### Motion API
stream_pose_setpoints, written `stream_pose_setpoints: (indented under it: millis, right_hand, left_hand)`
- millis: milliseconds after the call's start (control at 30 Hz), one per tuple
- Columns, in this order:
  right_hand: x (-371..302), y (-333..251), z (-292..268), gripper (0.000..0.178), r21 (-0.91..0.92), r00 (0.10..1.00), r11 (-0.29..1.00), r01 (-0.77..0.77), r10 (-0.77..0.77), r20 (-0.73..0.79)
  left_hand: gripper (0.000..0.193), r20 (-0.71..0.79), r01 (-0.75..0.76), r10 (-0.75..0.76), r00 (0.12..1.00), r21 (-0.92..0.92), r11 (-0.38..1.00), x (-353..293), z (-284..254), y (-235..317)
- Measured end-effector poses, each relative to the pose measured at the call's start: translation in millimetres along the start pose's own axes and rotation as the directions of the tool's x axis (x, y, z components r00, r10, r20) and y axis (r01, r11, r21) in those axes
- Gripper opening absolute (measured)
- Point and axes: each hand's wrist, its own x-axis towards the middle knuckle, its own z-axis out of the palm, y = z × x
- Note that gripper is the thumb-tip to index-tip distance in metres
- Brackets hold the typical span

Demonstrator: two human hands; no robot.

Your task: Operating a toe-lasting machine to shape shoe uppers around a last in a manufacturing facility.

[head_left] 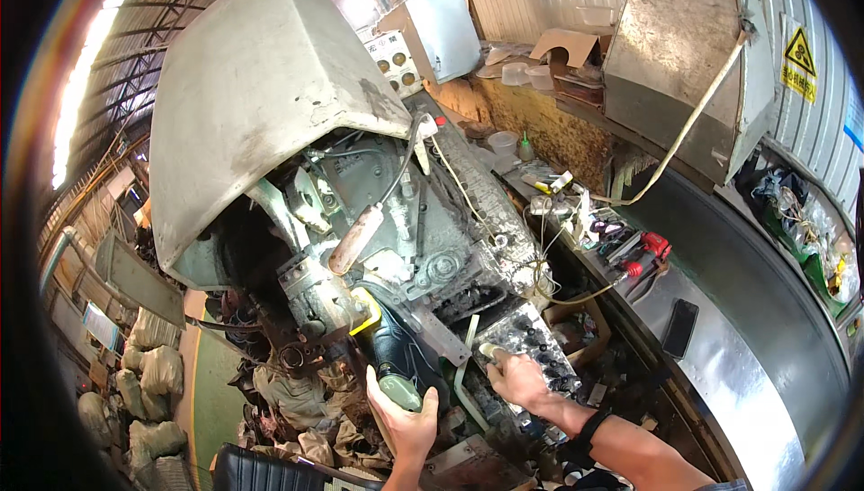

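My left hand (pixel 405 421) is curled round the rounded end of a green shoe last (pixel 399 390). A black laced shoe upper (pixel 403 347) is on that last, its far end reaching in under the head of a greasy machine (pixel 441 264). Beside the shoe's far end shows a yellow strip (pixel 365 311). My right hand (pixel 517 378) rests at a metal control panel (pixel 531 329) with several dark knobs. Its fingers are bent together over the panel's left edge, and what they hold, if anything, is too small to make out.
A big pale hood (pixel 243 86) covers the machine. A wooden-handled tool (pixel 356 239) hangs in front of it on a cord. To the right, a metal bench carries a phone (pixel 680 328) and a red-handled tool (pixel 650 253). Sacks (pixel 155 369) stand at left.
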Motion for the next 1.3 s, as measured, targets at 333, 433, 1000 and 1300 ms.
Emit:
stream_pose_setpoints:
  millis: [333,433,1000,1300]
  right_hand:
    - [2.1,-0.8,1.8,0.031,0.009,0.999,1.0,0.015,-0.015,-0.046]
    - [3.9,1.0,5.5,0.03,0.013,0.999,1.0,0.028,-0.027,-0.042]
    - [2.8,1.7,6.1,0.03,0.067,0.998,0.998,0.01,-0.005,-0.067]
    - [2.4,-3.0,0.1,0.028,0.085,0.998,0.996,0.006,0.0,-0.067]
  left_hand:
    - [0.069,0.088,-0.152,0.137,0.987,0.191,0.97,19.2,-21.1,-4.6]
    - [0.064,0.047,-0.163,0.157,0.987,0.175,0.971,21.5,-19.4,-8.3]
    - [0.069,0.09,-0.137,0.121,0.988,0.186,0.973,18.6,-23.8,-6.0]
    - [0.079,0.224,0.139,-0.079,0.971,-0.269,0.953,2.1,-38.5,-48.3]
